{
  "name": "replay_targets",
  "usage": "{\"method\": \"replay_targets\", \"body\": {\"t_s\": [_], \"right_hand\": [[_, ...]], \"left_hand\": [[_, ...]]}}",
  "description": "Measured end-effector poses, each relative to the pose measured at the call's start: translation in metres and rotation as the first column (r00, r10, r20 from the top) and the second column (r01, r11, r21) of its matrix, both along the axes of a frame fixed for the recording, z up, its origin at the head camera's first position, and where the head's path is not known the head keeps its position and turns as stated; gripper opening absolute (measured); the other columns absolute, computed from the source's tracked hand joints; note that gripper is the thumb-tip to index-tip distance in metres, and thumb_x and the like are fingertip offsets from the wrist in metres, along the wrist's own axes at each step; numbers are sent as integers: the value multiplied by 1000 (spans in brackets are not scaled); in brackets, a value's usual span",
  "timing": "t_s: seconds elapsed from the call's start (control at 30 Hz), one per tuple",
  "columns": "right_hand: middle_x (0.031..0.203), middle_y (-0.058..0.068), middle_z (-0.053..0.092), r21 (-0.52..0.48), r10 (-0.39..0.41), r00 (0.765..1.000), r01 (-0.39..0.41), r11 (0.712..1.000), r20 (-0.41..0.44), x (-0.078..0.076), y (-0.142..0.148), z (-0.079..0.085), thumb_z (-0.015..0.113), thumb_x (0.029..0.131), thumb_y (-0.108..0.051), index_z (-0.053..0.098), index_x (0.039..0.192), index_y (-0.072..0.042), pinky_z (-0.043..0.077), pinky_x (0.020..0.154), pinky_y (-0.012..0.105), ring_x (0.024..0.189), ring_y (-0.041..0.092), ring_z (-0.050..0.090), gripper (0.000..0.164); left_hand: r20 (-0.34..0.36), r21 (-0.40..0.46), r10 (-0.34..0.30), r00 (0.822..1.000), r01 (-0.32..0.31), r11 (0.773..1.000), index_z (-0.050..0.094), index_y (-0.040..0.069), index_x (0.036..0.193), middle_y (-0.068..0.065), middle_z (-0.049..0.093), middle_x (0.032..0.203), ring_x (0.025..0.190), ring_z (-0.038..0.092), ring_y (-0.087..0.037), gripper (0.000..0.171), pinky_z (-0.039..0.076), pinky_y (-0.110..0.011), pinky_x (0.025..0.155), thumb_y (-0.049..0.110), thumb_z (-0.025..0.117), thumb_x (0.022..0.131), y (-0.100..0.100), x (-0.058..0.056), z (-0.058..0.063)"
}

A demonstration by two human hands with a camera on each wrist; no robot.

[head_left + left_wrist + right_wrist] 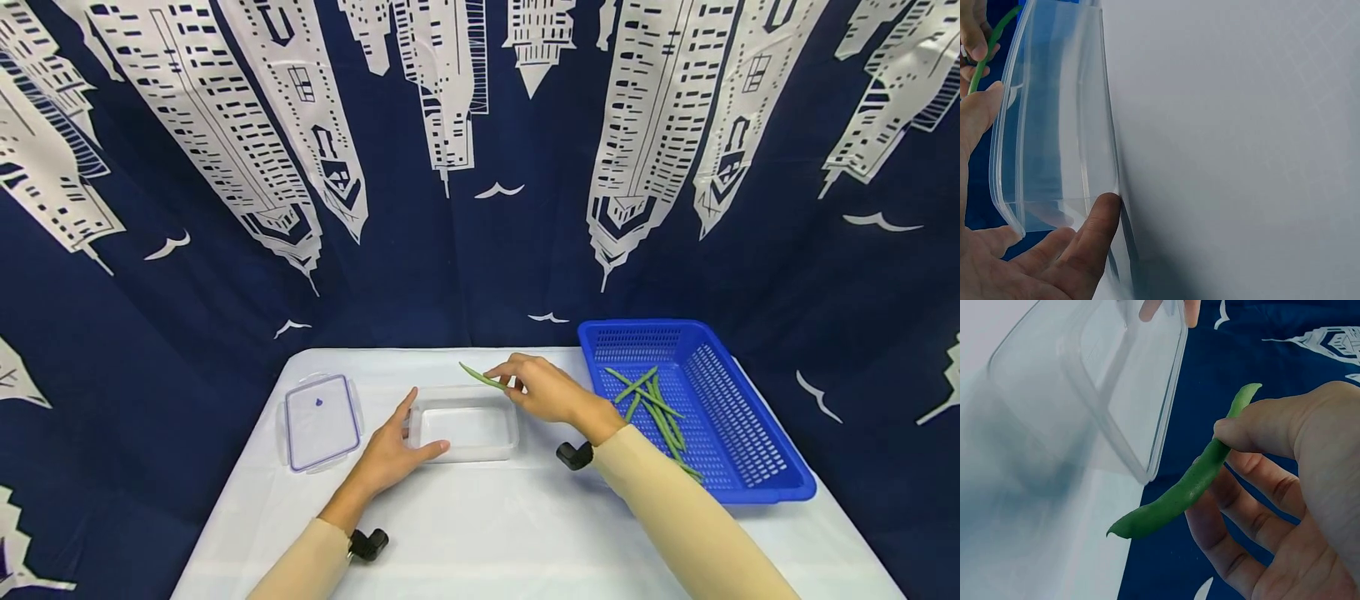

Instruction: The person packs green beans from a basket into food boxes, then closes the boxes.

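A clear plastic food container (465, 455) stands on the white table, its open top facing up. My left hand (390, 458) grips its left end, with the thumb over the near rim and the fingers spread along the end wall; the left wrist view shows the fingertips touching the plastic. Above the container's far right corner, my right hand (543, 388) pinches a green bean (1169, 503) between thumb and fingers. One end of the bean points left over the far rim, apart from the container.
A clear lid (322, 425) with a blue seal lies left of the container. To the right, a blue plastic basket (738, 417) holds several green beans (663, 417). Behind the white table (480, 525) hangs a dark blue cloth (465, 267) with white buildings.
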State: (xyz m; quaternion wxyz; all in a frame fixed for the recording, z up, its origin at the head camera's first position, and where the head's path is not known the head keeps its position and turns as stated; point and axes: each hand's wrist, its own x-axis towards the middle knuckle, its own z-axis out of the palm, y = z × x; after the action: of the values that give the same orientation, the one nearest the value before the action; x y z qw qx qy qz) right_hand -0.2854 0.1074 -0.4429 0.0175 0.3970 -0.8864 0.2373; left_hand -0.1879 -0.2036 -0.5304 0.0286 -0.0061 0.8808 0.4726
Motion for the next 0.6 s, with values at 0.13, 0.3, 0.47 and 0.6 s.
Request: {"method": "replay_targets", "body": {"t_s": [0.13,0.3,0.47,0.6], "right_hand": [[115,3,83,7,10,1000,-10,1000,14,-1,-10,0,74,106,-1,82,146,-12,63,86,31,95,11,77,42],[116,2,83,20,29,999,-29,999,37,-4,-23,-1,73,107,-2,82,147,-14,64,86,30,97,12,79,42],[119,3,81,20,61,995,-63,998,75,-6,-37,1,71,108,0,81,148,-14,64,85,28,98,13,80,44],[121,5,82,40,79,992,-83,996,98,-8,-45,2,71,107,3,82,147,-14,65,86,27,98,12,80,45]], "left_hand": [[-2,9,-1,1000,1,1000,26,24,188,-30,45,183,154,64,-54,123,59,-69,120,50,100,93,0,-1,-1],[1,2,-1,1000,1,1000,24,23,188,-30,46,182,155,64,-54,124,59,-69,120,50,99,93,1,-1,0],[13,2,8,1000,-8,1000,24,25,188,-30,46,182,156,63,-54,125,57,-70,122,50,100,93,1,0,1],[24,4,7,1000,-8,1000,24,27,188,-31,45,183,158,61,-55,124,57,-71,122,52,99,93,0,0,1]]}}
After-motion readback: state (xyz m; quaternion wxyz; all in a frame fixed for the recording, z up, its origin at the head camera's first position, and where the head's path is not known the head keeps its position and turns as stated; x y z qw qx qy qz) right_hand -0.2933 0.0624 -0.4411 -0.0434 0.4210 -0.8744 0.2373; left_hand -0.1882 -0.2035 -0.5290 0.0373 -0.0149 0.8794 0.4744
